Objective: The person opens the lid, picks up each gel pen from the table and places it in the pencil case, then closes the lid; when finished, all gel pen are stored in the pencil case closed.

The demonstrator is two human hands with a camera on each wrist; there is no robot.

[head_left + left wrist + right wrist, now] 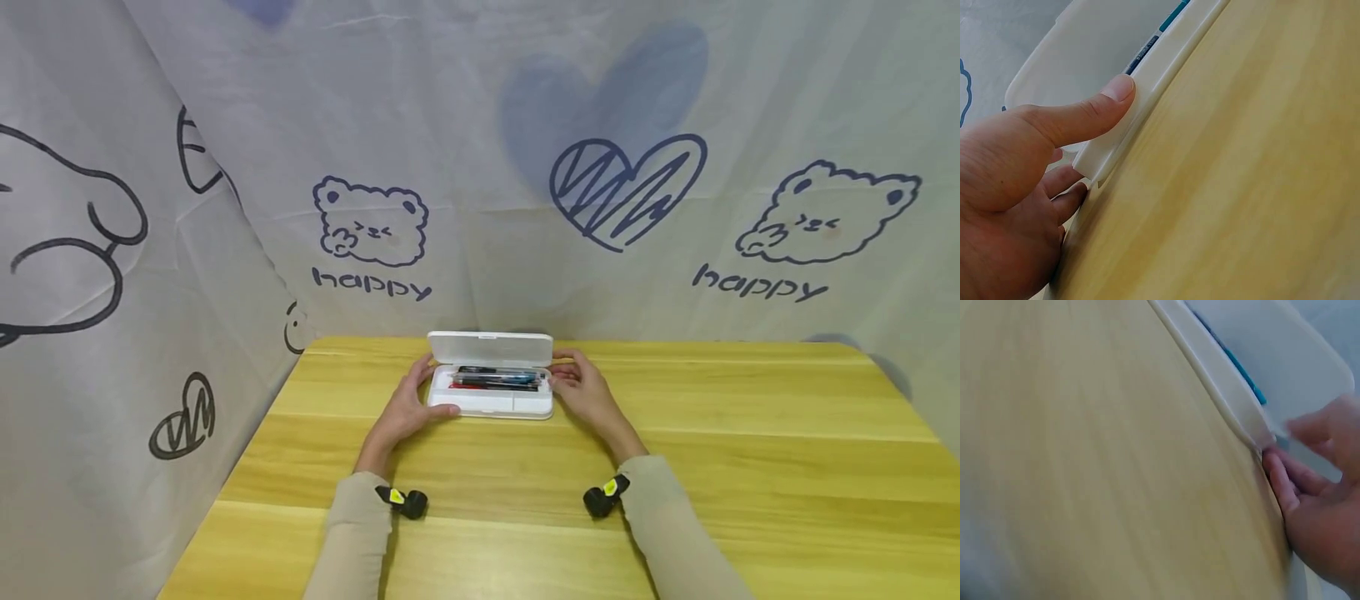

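Note:
A white pencil case (480, 402) lies on the table near its back edge, its translucent lid (491, 349) raised behind it. Several pens (495, 380), some black, one red and one teal, lie in its long rear compartment. My left hand (403, 408) holds the left end, the thumb (1094, 115) on top of the front rim and the other fingers by the end and partly hidden. At the right end, my right hand (588, 397) grips the corner. Its lower fingers (1282, 481) touch the case's side, while the upper ones are blurred in the right wrist view.
The yellow wooden table (495, 492) extends in front of the case and to both sides. A pale cloth (480, 208) with printed bears and hearts hangs behind the table and on the left. A small black wrist camera (408, 503) sits on each sleeve cuff.

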